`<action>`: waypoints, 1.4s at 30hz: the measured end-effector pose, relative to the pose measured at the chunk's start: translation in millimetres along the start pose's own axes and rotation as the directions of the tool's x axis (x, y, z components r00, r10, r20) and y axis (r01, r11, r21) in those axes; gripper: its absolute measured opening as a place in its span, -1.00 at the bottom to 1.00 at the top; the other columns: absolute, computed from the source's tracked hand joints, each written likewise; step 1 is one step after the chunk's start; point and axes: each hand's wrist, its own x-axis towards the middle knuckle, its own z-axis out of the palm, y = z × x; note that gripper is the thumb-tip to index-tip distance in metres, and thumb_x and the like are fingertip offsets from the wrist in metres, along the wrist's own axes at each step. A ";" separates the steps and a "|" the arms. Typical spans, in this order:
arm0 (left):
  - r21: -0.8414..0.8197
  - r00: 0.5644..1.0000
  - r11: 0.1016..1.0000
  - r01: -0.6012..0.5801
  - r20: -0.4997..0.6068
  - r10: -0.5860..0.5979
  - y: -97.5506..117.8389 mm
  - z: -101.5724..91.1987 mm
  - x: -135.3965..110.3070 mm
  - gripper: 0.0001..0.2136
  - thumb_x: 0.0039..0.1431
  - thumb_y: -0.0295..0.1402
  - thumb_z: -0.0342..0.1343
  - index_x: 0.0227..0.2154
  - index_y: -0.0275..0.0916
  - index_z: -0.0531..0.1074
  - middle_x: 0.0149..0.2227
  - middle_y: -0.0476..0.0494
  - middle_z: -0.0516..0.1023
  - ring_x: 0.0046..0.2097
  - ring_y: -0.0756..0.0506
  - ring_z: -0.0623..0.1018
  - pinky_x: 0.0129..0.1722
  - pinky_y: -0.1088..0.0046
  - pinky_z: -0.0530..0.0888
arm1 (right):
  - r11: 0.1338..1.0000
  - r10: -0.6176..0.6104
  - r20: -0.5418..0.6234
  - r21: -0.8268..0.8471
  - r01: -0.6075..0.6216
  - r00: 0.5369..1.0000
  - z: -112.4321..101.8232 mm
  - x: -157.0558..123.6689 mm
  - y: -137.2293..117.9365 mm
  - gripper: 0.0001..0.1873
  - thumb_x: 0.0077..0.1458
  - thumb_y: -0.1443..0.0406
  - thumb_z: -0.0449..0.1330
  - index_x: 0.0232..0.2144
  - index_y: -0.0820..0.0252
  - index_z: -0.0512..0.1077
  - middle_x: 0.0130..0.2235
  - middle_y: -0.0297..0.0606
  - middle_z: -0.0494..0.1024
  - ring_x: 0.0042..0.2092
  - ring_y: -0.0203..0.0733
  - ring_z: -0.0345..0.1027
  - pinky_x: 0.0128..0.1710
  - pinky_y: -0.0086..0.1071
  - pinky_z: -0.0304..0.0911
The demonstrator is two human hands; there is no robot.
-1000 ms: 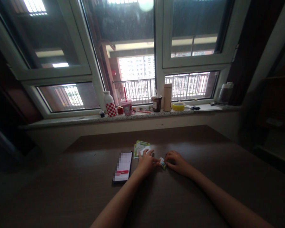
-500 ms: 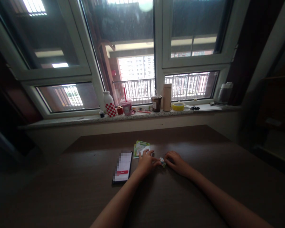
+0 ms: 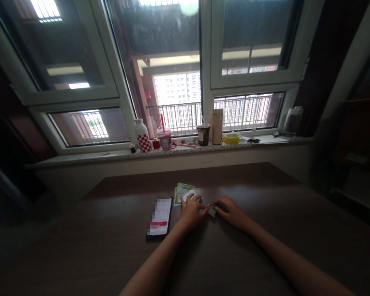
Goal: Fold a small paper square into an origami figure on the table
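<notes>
A small crumpled whitish-green wrapper [image 3: 211, 211] is between my two hands, low over the dark table [image 3: 253, 263]. My left hand [image 3: 191, 211] pinches its left edge between thumb and finger. From the other side, my right hand [image 3: 230, 210], fingers curled, grips the wrapper's upper right. The contents, if any, cannot be made out. Green-and-white packets [image 3: 179, 191] lie flat just beyond my left hand, whose other fingers rest over their near corner. To the left of that hand lies a phone [image 3: 160, 218] with a lit screen, partly pixelated.
Behind the table runs a stone windowsill [image 3: 120, 156]. On it stand a red-checked white bottle [image 3: 144, 139], a pink drink cup [image 3: 164, 139], a dark drink cup [image 3: 203, 135], a tan flask [image 3: 217, 127], yellow tape [image 3: 231, 139] and black scissors [image 3: 253, 140].
My right fingertips have moved slightly left onto the wrapper. It now looks flatter, turned and more green. My left hand has barely shifted.
</notes>
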 end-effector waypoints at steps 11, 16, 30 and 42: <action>0.004 0.998 1.000 0.004 -0.061 -0.004 6.0 2.0 -0.5 -0.82 0.17 -0.17 0.11 -0.33 0.01 0.62 0.15 -0.04 0.40 0.29 -0.33 0.12 0.22 -0.31 -0.32 | 0.997 0.080 -0.047 0.007 -0.080 0.996 7.8 3.9 4.4 -0.90 0.00 0.36 0.20 -0.36 0.18 0.49 -0.28 -0.21 0.53 -0.12 -0.10 0.33 -0.08 -0.27 0.20; -0.013 0.996 0.999 0.032 -0.079 -0.033 9.9 2.6 -1.8 -0.83 0.16 -0.17 0.12 -0.30 0.02 0.61 0.15 -0.05 0.40 0.29 -0.33 0.12 0.22 -0.31 -0.27 | 0.990 0.140 -0.117 -0.001 -0.141 0.983 12.6 4.7 3.7 -0.89 -0.04 0.39 0.21 -0.39 0.16 0.51 -0.24 -0.19 0.52 -0.06 -0.07 0.31 -0.02 -0.23 0.19; -0.070 0.982 0.989 0.129 -0.126 -0.137 14.4 7.0 4.1 -0.89 0.07 -0.26 0.17 -0.44 -0.05 0.61 0.13 -0.03 0.43 0.27 -0.31 0.17 0.22 -0.28 -0.19 | 0.988 0.132 -0.146 -0.057 -0.142 0.980 12.4 3.9 -8.3 -0.93 0.01 0.41 0.17 -0.39 0.18 0.43 -0.24 -0.18 0.46 -0.09 -0.09 0.31 -0.03 -0.23 0.19; 0.008 0.972 0.983 0.185 -0.151 -0.182 21.0 11.2 5.7 -0.89 0.07 -0.27 0.17 -0.44 -0.11 0.58 0.19 -0.07 0.34 0.29 -0.32 0.10 0.20 -0.29 -0.15 | 0.964 0.189 -0.098 -0.174 -0.204 0.977 17.8 7.0 -6.9 -0.85 0.06 0.31 0.18 -0.32 0.13 0.55 -0.21 -0.17 0.50 -0.04 -0.03 0.20 0.02 -0.17 0.12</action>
